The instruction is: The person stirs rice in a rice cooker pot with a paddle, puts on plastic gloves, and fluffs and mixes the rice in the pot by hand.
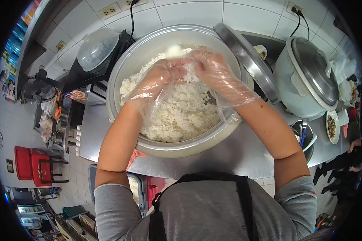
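Observation:
A large round metal pot [114, 86] holds a heap of cooked white rice [181, 108]. Over its far half, my left hand [169, 74] and my right hand [213, 66] meet, both in loose clear plastic gloves. Their fingers are curled in toward each other, with a clump of rice between them. Motion smears the fingertips a little. Just beyond my left fingers shows a blurred, smooth white lump [173, 51]; its kind I cannot make out.
A metal lid [249, 60] leans against the pot's right rim. Farther right stand a big rice cooker [305, 76], a container with utensils [303, 138] and a plate of food [332, 127]. At the left is a black appliance [94, 74] under a translucent cover. Another person's legs [338, 164] show far right.

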Motion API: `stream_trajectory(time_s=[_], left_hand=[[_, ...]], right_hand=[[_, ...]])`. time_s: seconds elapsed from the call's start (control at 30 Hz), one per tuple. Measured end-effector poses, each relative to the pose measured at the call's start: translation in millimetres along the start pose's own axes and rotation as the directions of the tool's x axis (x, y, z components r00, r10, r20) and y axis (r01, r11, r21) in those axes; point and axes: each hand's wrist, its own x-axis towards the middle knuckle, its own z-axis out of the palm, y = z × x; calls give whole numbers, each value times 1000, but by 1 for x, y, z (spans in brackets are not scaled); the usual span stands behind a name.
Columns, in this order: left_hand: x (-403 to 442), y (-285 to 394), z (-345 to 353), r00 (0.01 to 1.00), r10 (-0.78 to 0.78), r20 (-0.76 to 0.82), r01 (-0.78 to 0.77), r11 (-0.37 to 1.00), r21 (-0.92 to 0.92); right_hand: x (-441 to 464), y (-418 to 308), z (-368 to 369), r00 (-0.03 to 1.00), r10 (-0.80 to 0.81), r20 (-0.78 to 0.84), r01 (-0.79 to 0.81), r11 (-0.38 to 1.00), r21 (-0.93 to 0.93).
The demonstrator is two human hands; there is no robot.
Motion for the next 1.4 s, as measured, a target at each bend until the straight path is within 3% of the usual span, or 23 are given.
stream_trajectory(time_s=[0.13,0.23,0.3,0.4,0.5,0.6,0.9,1.0,1.13,1.2,1.3,1.4], left_hand=[[3,-4,3,966,0,-258,-36,990,-134],[7,-9,-8,987,16,-162,-57,966,-251],[11,-15,-8,984,28,-178,-68,972,-225],[10,-13,-1,988,46,-144,-71,983,-171],[9,-15,2,988,41,-151,-65,985,-157],[12,-21,-1,991,68,-115,-86,983,-159],[10,-19,8,988,91,-122,-111,979,-169],[10,-13,9,986,9,-165,-43,978,-204],[8,-6,6,984,-83,-159,30,950,-310],[9,-9,6,976,-66,-208,-12,935,-354],[18,-18,-9,987,-25,-158,-46,901,-431],[22,-22,-19,992,26,-123,-79,885,-459]], right_hand=[[2,-9,-11,1000,23,-13,-22,998,51],[0,-2,-3,998,-61,0,61,998,19],[-1,-2,5,991,-123,-45,123,992,-5],[-2,-4,2,999,-13,44,9,997,79],[-2,-5,0,996,25,86,-26,1000,8],[-1,-11,-1,999,-33,38,36,997,-72],[-3,-10,-3,1000,6,16,-6,1000,-26],[-4,-7,-2,982,186,45,-190,975,114],[4,-1,-13,952,262,155,-302,882,363],[6,-11,-23,923,327,202,-384,801,460],[4,4,-18,953,301,34,-291,877,382],[3,12,-12,996,90,-11,-86,972,220]])
